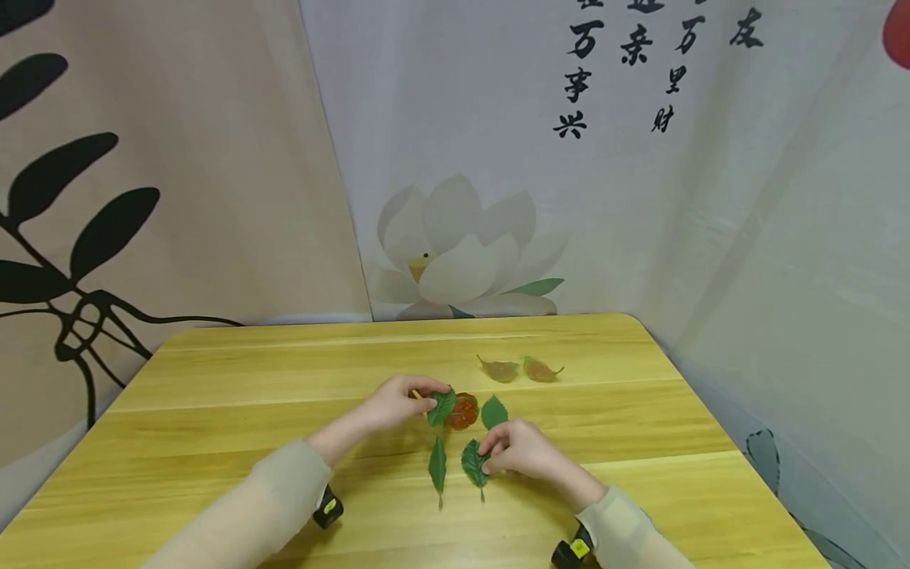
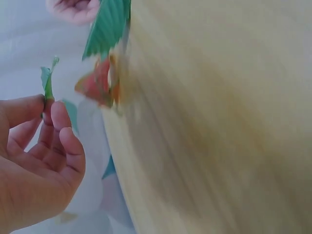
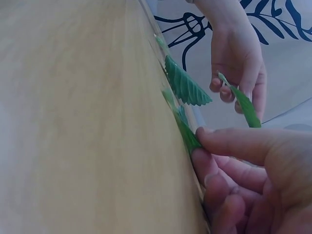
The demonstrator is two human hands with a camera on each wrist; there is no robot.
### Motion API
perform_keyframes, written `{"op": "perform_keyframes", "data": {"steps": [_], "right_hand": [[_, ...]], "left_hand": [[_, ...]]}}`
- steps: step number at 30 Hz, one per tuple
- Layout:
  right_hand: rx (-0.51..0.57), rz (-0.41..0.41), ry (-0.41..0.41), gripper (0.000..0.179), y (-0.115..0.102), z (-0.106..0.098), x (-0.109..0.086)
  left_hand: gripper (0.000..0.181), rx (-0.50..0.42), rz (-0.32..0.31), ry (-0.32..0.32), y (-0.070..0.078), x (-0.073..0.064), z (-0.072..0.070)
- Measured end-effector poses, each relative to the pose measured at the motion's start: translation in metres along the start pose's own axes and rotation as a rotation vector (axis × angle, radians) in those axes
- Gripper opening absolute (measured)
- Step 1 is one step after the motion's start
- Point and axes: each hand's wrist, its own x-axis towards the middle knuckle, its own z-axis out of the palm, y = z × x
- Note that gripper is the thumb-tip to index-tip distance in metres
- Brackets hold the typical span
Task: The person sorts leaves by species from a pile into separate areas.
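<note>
My left hand pinches a green leaf between thumb and fingers. In the left wrist view, that leaf is held up off the table, seen nearly edge-on. Beside it in the head view lies a round red leaf. My right hand pinches the edge of a toothed green leaf, which is low at the tabletop in the right wrist view. A narrow green leaf lies to the left of that one. Another green leaf lies just beyond my right hand.
Two yellow-brown leaves lie farther back on the wooden table. Behind the table's back edge hangs a printed curtain with a lotus and black characters. Black wrist cameras are worn under both sleeves.
</note>
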Motion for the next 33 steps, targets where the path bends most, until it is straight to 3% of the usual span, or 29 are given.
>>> {"op": "perform_keyframes", "data": {"steps": [8,14,18,26,33], "right_hand": [[0.036,0.006,-0.023,0.015,0.001,0.001,0.001],[0.066,0.006,-0.033,0.015,-0.001,0.000,-0.002],[0.077,-0.001,-0.045,0.015,-0.003,0.002,-0.001],[0.092,-0.030,-0.061,0.014,0.002,0.004,0.001],[0.094,-0.012,-0.045,0.014,0.005,0.002,0.001]], "left_hand": [[0.033,-0.049,-0.033,0.088,-0.021,-0.019,-0.048],[0.034,0.024,-0.093,0.168,-0.038,-0.037,-0.089],[0.036,0.068,-0.092,0.222,-0.052,-0.056,-0.122],[0.042,0.115,-0.218,0.273,-0.090,-0.096,-0.186],[0.043,0.149,-0.254,0.308,-0.119,-0.116,-0.211]]}}
